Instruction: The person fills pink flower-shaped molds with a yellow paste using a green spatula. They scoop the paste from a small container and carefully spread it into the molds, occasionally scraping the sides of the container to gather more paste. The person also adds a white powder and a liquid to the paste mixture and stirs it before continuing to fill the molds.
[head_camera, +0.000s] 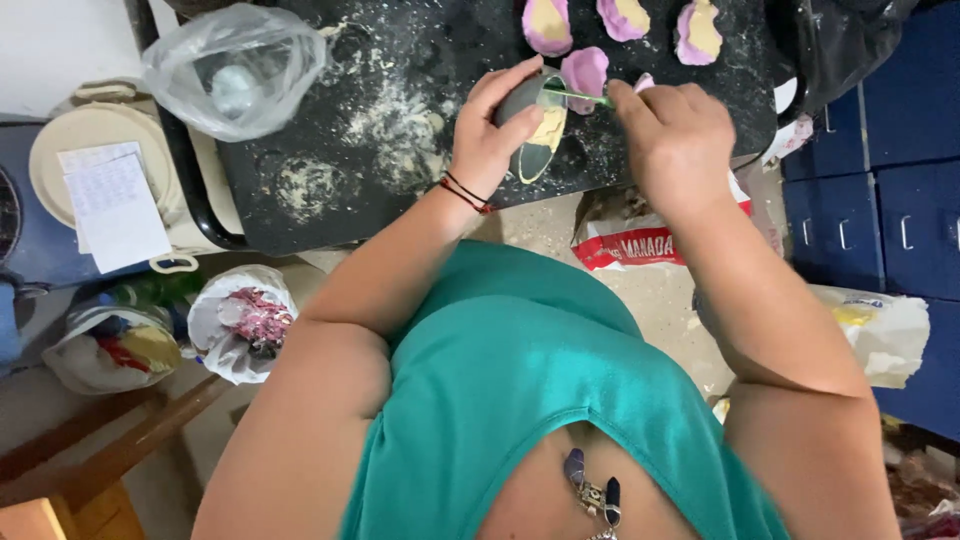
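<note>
My left hand (495, 125) grips a dark oval mould (533, 125) with pale yellow dough in it, tilted over a black floured tray (330, 110). My right hand (678, 135) is closed on a thin green stick (578, 96) whose tip reaches the mould's upper edge. A pink dough piece (585, 72) lies just behind the mould. Three pink pieces with yellow filling (547, 24) lie along the tray's far edge.
A clear plastic bag (235, 68) sits on the tray's left corner. A cream lidded pot with a paper sheet (105, 190) stands at left. Plastic bags (240, 322) lie on the floor below it. Blue drawers (865, 210) line the right; a red-and-white sack (630, 240) sits under the tray.
</note>
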